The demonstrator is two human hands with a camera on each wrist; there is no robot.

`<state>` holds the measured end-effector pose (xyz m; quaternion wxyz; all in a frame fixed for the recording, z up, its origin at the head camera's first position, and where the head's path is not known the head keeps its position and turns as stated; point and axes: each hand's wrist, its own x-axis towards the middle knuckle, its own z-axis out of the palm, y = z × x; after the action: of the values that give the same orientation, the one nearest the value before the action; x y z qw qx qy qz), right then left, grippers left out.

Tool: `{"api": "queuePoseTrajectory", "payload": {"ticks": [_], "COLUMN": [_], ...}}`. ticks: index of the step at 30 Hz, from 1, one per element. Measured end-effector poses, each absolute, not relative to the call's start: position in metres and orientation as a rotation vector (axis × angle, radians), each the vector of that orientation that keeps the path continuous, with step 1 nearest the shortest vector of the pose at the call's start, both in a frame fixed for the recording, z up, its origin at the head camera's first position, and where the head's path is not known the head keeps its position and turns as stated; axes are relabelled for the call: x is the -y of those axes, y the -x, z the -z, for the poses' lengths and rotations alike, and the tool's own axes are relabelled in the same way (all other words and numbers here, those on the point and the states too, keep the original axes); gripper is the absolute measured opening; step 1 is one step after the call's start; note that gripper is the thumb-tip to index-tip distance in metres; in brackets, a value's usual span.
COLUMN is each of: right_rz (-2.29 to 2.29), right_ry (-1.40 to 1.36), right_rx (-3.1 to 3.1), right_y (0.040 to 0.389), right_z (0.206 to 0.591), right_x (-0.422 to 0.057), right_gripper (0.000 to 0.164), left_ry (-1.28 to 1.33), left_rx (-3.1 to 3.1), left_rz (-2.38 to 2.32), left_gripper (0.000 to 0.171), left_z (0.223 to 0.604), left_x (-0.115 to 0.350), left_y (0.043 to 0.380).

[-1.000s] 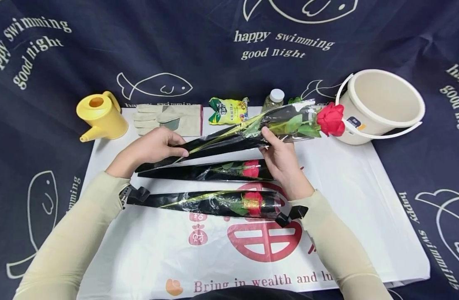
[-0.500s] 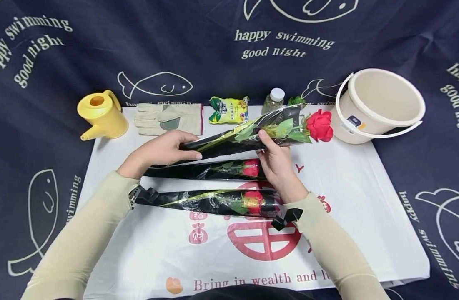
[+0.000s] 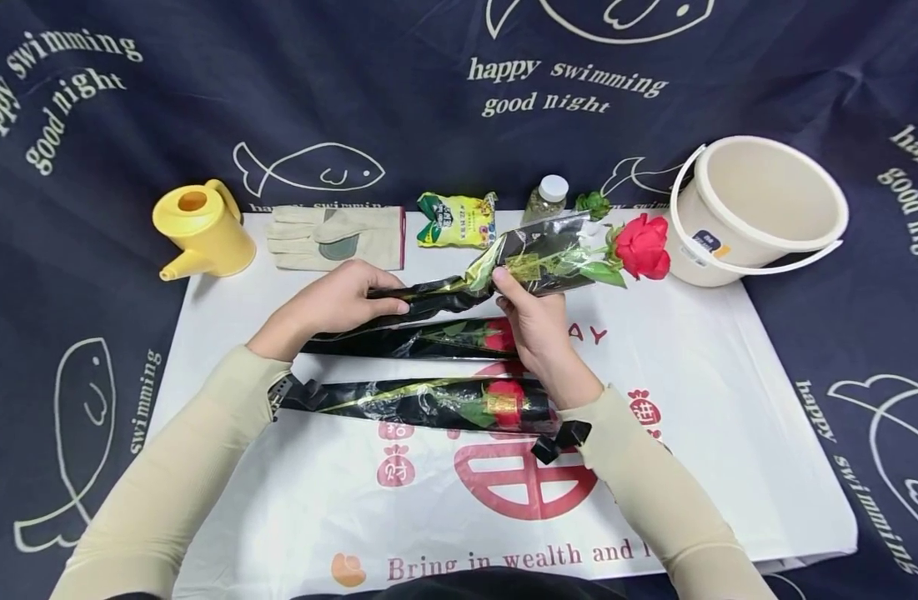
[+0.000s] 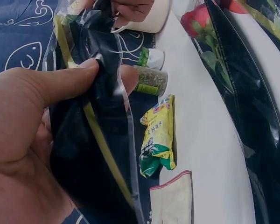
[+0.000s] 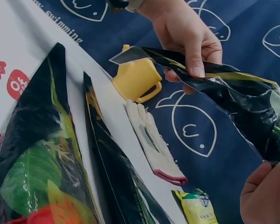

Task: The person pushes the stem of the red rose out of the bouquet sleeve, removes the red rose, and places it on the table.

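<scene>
We see both arms reach in from the near side in beige sleeves (image 3: 196,458), elbows wide and forearms angled inward. The left hand (image 3: 344,298) points to the right, thumb on the near side. The right hand (image 3: 537,329) rises toward the far left, its thumb laid over the plastic and the other fingers mostly hidden underneath.

Against a second ago, we find the hands nearer each other: the left has come to the right and the right has drawn back to the left. The black and clear wrapper (image 3: 552,254), straight then, now buckles between them, and the red rose (image 3: 642,246) stands farther out of its mouth. The two other wrapped roses lie where they were.

We see the left grip closed to a pinch, thumb on top of the wrapper's narrow tail and fingertips showing at its far edge. The right grip clasps the wrapper nearer its wide end, just beyond the bend, the thumb pressing from above. The rose is held up above the worktop (image 3: 278,517), its bloom at the far right, just left of the bucket (image 3: 736,247).

Nearer us lie the middle wrapped rose (image 3: 406,340) and the near wrapped rose (image 3: 428,404). Along the far edge, left to right, stand or lie a yellow watering can (image 3: 211,243), gloves (image 3: 293,239), a yellow packet (image 3: 462,221) and a white-capped bottle (image 3: 552,190).
</scene>
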<state>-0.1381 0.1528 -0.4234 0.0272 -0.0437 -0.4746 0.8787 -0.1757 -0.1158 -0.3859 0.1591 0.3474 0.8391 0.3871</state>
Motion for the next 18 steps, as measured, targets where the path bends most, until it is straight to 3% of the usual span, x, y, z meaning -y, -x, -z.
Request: {"api": "queuePoseTrajectory", "payload": {"ticks": [10,18], "right_rz": [-2.732,-2.783], "right_ry": [0.125,0.199], "right_rx": [1.549,1.502], "right_y": [0.131,0.136], "right_z": [0.425,0.424], "right_x": [-0.133,-0.144], "right_gripper": [0.033,0.037], "left_ry": [-0.993,-0.870], "left_rx": [-2.391,-2.354], "left_rz": [-1.129,-1.109], "left_gripper": [0.006,0.013], "left_z": [0.387,0.387], "left_x": [0.114,0.121], "left_y": [0.176,0.175]}}
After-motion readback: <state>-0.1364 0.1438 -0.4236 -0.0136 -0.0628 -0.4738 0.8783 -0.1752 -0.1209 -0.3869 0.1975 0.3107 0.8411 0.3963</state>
